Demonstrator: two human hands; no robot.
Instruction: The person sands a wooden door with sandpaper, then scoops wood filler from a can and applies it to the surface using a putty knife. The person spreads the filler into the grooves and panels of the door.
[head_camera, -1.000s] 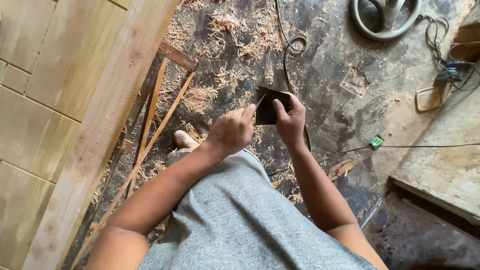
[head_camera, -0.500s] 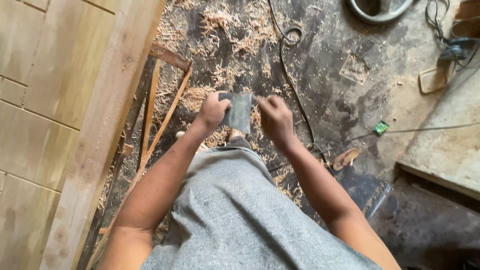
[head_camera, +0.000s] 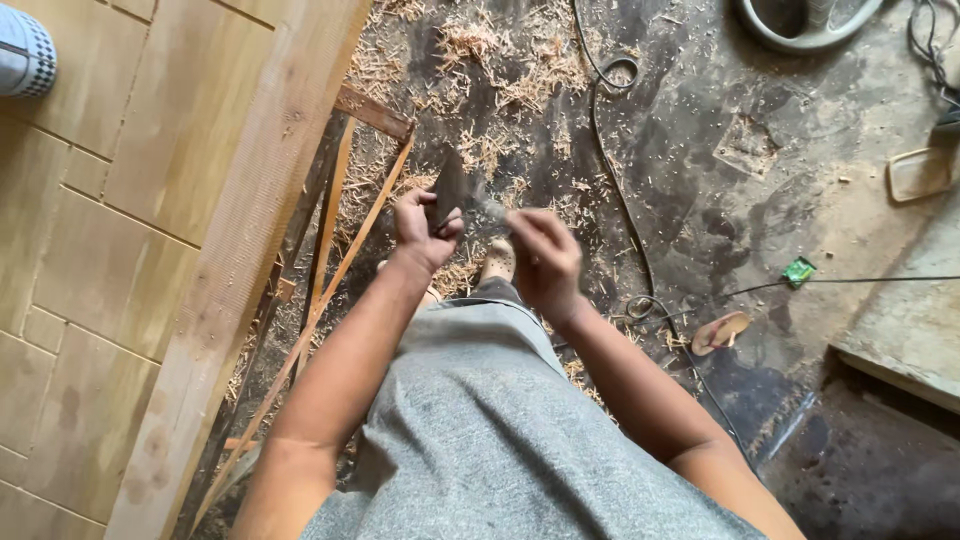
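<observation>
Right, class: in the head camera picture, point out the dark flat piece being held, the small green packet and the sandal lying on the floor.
dark flat piece (head_camera: 449, 185), head view, on its upper face.
green packet (head_camera: 799, 271), head view, its middle.
sandal (head_camera: 719, 333), head view, on its sole.

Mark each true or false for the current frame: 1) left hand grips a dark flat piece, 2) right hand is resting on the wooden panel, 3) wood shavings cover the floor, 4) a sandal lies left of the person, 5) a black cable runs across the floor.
1) True: the left hand grips the dark flat piece.
2) False: the right hand is raised beside that piece, away from the wooden panel.
3) True: wood shavings are scattered on the floor.
4) False: the sandal lies to the person's right.
5) True: a black cable runs across the floor.
</observation>
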